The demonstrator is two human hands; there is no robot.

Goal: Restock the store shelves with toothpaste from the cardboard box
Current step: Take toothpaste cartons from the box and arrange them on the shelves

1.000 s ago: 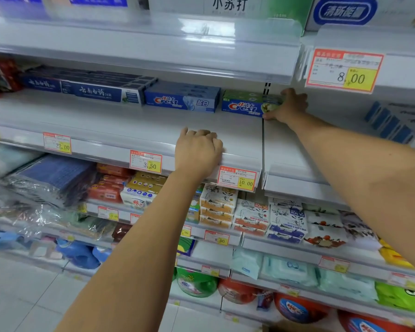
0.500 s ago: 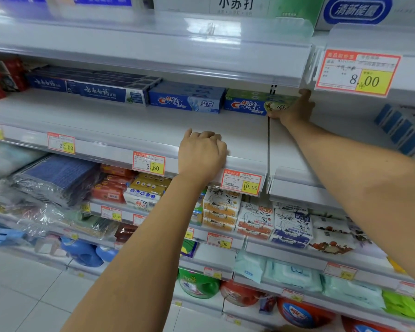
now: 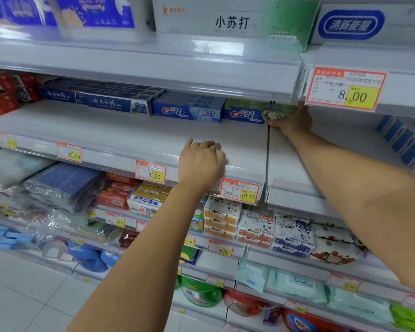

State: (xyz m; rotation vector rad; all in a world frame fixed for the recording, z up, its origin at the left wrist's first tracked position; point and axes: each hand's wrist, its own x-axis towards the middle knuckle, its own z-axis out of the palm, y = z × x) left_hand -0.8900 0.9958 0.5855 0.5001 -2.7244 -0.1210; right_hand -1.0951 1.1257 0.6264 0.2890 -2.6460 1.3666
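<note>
A green-and-blue Crest toothpaste box (image 3: 244,111) lies at the back of the white shelf (image 3: 106,133), beside a blue Crest box (image 3: 189,112) and a row of dark blue toothpaste boxes (image 3: 106,103). My right hand (image 3: 295,121) reaches to the back and holds the right end of the green Crest box, thumb under it. My left hand (image 3: 201,164) rests on the shelf's front edge with its fingers curled over the lip. The cardboard box is out of view.
The shelf above overhangs, with an 8.00 price tag (image 3: 345,89) hanging near my right hand. More blue boxes (image 3: 403,142) stand on the adjoining shelf at right. Soap packs (image 3: 256,228), wipes and detergent bottles fill the lower shelves. Red boxes (image 3: 3,97) sit far left.
My right hand has reached slightly deeper along the end of the green Crest box. My view has moved closer to the shelf. My left hand has stayed on the edge.
</note>
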